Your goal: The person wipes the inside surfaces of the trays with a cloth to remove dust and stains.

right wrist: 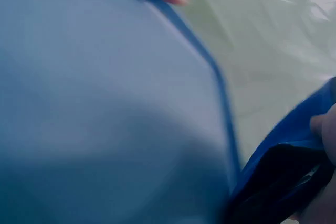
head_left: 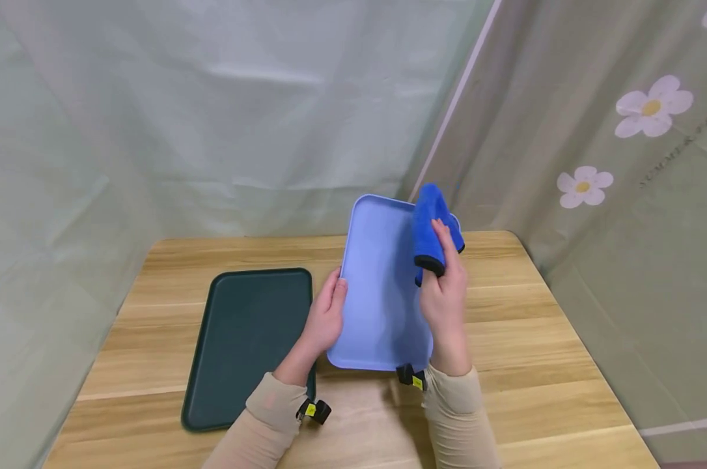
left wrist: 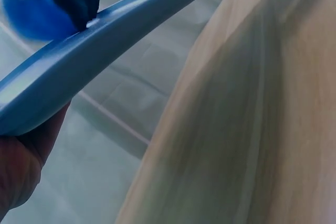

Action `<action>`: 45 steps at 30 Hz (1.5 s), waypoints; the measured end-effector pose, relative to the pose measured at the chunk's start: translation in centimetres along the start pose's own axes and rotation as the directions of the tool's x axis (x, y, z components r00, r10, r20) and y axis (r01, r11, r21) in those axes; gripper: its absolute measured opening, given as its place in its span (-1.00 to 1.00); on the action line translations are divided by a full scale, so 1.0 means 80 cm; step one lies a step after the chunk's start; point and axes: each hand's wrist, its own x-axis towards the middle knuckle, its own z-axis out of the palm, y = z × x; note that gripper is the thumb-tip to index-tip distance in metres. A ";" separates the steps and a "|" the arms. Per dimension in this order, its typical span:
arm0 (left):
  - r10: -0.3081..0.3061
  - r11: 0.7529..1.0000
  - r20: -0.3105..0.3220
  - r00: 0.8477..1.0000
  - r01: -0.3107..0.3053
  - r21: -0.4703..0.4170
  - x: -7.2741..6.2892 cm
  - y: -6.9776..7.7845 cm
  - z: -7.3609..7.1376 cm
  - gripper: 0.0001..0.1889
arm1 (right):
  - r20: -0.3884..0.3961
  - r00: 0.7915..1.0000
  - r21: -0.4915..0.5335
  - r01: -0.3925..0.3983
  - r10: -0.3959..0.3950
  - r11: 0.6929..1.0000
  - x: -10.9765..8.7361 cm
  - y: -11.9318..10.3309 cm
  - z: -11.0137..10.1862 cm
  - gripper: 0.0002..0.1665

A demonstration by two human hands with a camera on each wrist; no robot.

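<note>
Above wooden surface (head_left: 523,339), left hand (head_left: 325,317) grips tilted tray (head_left: 379,293) while right hand (head_left: 444,293) clasps cloth (head_left: 431,225), wiping; next, sweep remaining area.

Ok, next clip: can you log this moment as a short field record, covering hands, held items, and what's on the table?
left hand: grips the left edge of the light blue tray
right hand: holds a folded blue cloth against the tray's right side
light blue tray: tilted, far end raised, near edge low over the wooden table
dark green tray: lies flat on the table, left of the blue one
backdrop: pale curtains, flower print on the right
</note>
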 end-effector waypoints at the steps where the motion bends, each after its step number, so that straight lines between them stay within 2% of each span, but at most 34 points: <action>1: 0.004 1.000 0.005 1.000 -0.004 0.001 -0.001 0.001 0.002 -0.48 | 0.045 0.999 -0.033 0.019 -0.018 0.999 -0.001 0.002 0.005 -0.14; 4: 0.025 1.000 0.015 1.000 -0.025 -0.016 -0.005 0.005 0.007 -0.50 | 0.146 0.988 -0.083 0.060 -0.047 0.995 -0.004 0.005 0.016 -0.14; 10: 0.068 0.998 -0.005 0.998 -0.068 -0.009 -0.007 0.007 0.011 -0.54 | 0.253 0.961 -0.133 0.150 -0.113 0.980 -0.007 0.006 0.023 -0.18; 14: 0.120 0.993 -0.018 0.993 -0.120 0.005 -0.007 0.006 0.010 -0.56 | 0.369 0.915 -0.143 0.230 -0.164 0.963 -0.007 0.005 0.022 -0.14; 17: 0.160 0.987 -0.022 0.987 -0.160 0.022 -0.008 0.006 0.011 -0.57 | 0.424 0.884 -0.143 0.283 -0.199 0.948 -0.008 0.004 0.022 -0.10; 25: 0.206 0.977 -0.006 0.978 -0.206 0.059 -0.008 0.009 0.015 -0.59 | 0.421 0.856 -0.116 0.378 -0.299 0.918 -0.008 0.002 0.018 -0.17; 32: 0.221 0.973 0.037 0.975 -0.223 0.057 -0.006 0.008 0.019 -0.60 | 0.423 0.847 -0.108 0.401 -0.323 0.910 -0.006 0.004 0.014 -0.22; 34: 0.227 0.971 0.040 0.973 -0.229 0.062 -0.006 0.008 0.019 -0.60 | 0.419 0.846 -0.108 0.408 -0.330 0.907 -0.006 0.004 0.012 -0.14; 40: 0.262 0.961 0.035 0.965 -0.264 0.083 -0.005 0.008 0.020 -0.61 | 0.443 0.836 -0.139 0.423 -0.326 0.895 -0.004 0.003 0.009 0.27; 45: 0.288 0.951 0.053 0.956 -0.292 0.098 -0.007 0.007 0.019 -0.62 | 0.452 0.832 -0.175 0.436 -0.322 0.883 -0.005 0.003 0.009 0.30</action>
